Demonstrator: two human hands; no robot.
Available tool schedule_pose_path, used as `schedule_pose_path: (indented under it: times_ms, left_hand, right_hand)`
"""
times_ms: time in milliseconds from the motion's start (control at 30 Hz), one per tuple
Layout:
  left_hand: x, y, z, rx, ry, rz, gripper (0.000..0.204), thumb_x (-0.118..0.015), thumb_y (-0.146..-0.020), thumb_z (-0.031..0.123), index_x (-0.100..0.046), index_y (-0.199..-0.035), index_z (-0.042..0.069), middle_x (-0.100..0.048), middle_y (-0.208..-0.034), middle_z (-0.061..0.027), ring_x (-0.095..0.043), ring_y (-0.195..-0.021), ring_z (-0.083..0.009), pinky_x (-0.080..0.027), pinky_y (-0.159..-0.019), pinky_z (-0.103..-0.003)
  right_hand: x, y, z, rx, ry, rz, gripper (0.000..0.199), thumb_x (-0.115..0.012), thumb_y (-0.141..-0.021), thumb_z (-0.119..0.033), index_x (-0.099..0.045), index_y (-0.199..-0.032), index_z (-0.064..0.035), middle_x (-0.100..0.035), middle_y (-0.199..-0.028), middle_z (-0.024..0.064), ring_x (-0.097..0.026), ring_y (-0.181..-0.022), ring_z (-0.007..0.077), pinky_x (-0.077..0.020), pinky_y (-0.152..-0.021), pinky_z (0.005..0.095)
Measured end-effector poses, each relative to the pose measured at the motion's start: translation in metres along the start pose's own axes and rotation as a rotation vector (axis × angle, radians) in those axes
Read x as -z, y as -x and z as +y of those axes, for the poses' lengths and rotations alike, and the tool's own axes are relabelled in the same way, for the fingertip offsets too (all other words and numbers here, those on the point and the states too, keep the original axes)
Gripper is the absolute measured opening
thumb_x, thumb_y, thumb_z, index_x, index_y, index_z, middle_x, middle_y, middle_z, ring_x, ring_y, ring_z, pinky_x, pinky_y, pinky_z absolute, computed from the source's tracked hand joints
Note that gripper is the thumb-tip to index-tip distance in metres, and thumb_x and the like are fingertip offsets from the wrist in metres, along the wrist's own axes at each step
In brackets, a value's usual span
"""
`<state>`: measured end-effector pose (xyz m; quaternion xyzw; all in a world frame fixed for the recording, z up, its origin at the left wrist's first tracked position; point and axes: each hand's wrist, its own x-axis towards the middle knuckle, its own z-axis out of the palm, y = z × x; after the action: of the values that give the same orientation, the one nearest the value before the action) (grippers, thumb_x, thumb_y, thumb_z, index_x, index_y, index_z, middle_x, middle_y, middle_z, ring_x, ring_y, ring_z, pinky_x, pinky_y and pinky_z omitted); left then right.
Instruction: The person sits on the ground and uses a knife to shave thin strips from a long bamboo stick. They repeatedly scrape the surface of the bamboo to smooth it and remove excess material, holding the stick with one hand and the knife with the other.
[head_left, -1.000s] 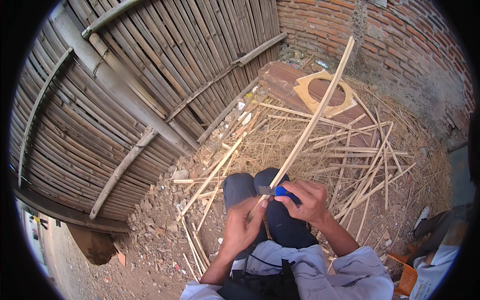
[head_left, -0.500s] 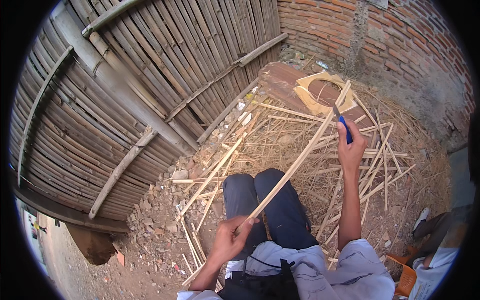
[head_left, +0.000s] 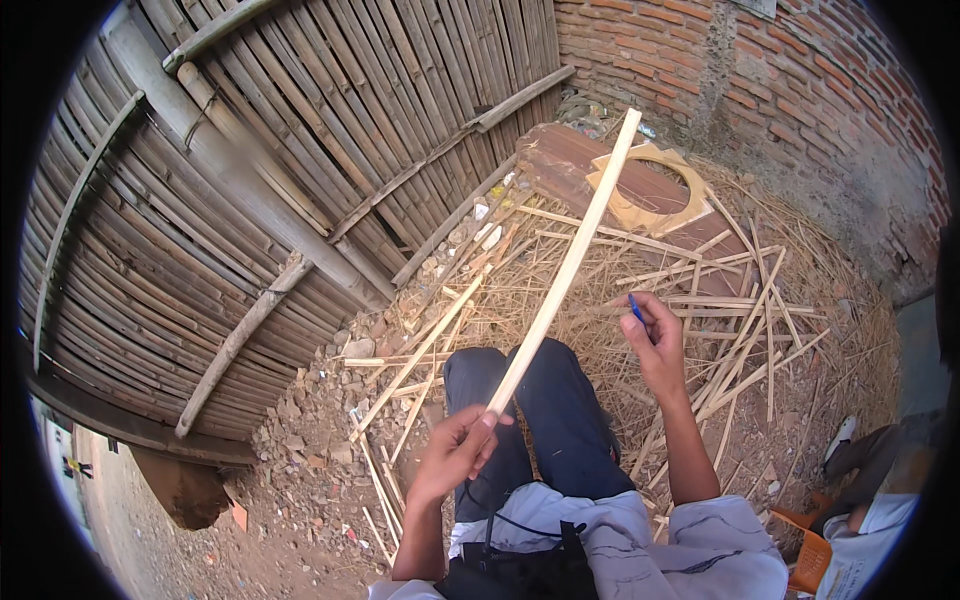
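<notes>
My left hand (head_left: 458, 450) grips the lower end of a long pale bamboo strip (head_left: 562, 285), just above my left thigh. The strip slants up and away to the right, its far end near a board with a round hole. Closed around the blue handle of a knife (head_left: 637, 308) is my right hand (head_left: 656, 345), held out beyond my right knee and apart from the strip. Most of the knife is hidden by the fingers, and its blade is hard to make out.
Loose bamboo strips (head_left: 745, 345) lie scattered over shavings on the right, others (head_left: 420, 355) on the left. A yellowish board with a round hole (head_left: 690, 200) rests on a brown panel (head_left: 560, 165). A bamboo fence (head_left: 300, 130) and brick wall (head_left: 800, 90) enclose the spot. Another person (head_left: 880, 520) sits at lower right.
My right hand with the knife has come down and left, off the strip's far end. The strip has swung left and more upright in my left hand.
</notes>
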<state>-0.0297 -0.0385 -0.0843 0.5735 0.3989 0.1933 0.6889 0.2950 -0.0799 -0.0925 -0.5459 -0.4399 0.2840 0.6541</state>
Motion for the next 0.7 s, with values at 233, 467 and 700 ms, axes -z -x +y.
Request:
schedule_pose_path:
  times_ms: [233,467,700]
  left_hand:
    - [-0.021,-0.009,0.016,-0.051,0.064,-0.035,0.038,-0.051,-0.117,0.027,-0.071,-0.133,-0.001,-0.066,-0.083,-0.0009,-0.06,-0.064,-0.0057,-0.046,-0.054,-0.021]
    - [-0.025,-0.014,0.012,-0.095,0.136,-0.045,0.035,-0.058,-0.115,0.024,-0.073,-0.134,-0.001,-0.068,-0.086,-0.0006,-0.063,-0.068,-0.0071,-0.052,-0.061,-0.023]
    - [-0.029,-0.017,0.021,-0.095,0.109,-0.005,0.031,-0.064,-0.111,0.019,-0.075,-0.129,-0.003,-0.067,-0.084,-0.0026,-0.06,-0.066,-0.0079,-0.048,-0.057,-0.023]
  right_hand:
    - [-0.037,0.016,-0.02,-0.062,-0.122,-0.09,0.038,-0.077,-0.1,-0.024,-0.072,-0.127,0.0015,-0.061,-0.08,-0.0037,-0.057,-0.073,0.0043,-0.0434,-0.066,0.0222]
    - [-0.044,0.01,-0.015,0.0,-0.152,-0.035,0.025,-0.08,-0.099,-0.019,-0.074,-0.114,0.0011,-0.069,-0.086,0.0011,-0.067,-0.079,0.0078,-0.0524,-0.072,0.0238]
    - [-0.046,0.012,-0.024,-0.007,-0.186,-0.012,0.023,-0.08,-0.098,-0.017,-0.072,-0.108,0.0016,-0.072,-0.09,0.0036,-0.068,-0.079,0.0088,-0.0546,-0.073,0.0252]
